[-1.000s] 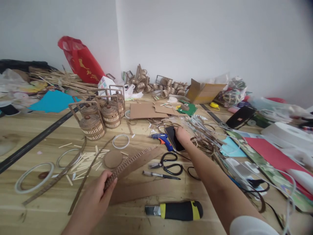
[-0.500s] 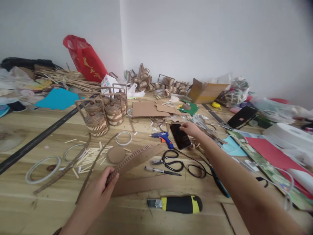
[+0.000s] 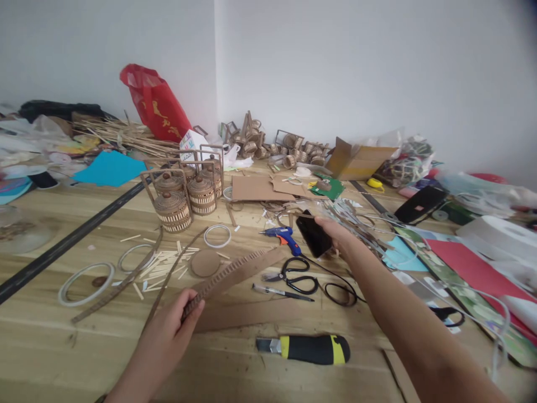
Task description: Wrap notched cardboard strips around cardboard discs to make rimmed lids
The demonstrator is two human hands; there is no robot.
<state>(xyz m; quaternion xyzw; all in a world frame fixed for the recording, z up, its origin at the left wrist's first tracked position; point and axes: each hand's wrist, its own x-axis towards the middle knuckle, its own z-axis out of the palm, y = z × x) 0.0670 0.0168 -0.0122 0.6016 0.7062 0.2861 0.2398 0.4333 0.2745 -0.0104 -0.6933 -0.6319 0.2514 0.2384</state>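
Note:
My left hand (image 3: 178,318) pinches the near end of a brown cardboard strip (image 3: 239,273) edged with a row of small ridges; its far end slants up to the right. My right hand (image 3: 334,230) is stretched out and closed round the right edge of a black smartphone (image 3: 312,235), whose dark screen faces up. Left of the phone lies a blue hot glue gun (image 3: 281,236). Black-handled scissors (image 3: 296,277), a pen (image 3: 282,292) and a yellow-and-black utility knife (image 3: 306,350) lie between my arms.
Small lidded baskets (image 3: 173,211) with tall handles stand back left. Light sticks (image 3: 161,266), white rings (image 3: 86,284) and a cardboard disc (image 3: 205,263) lie to the left. Behind are flat cardboard (image 3: 260,188) and an open box (image 3: 363,159). A white roll (image 3: 493,238) stands at right.
My right hand has gone from touching the phone's top with its fingertips to gripping its right side. The left hand keeps the strip. The view has shifted slightly.

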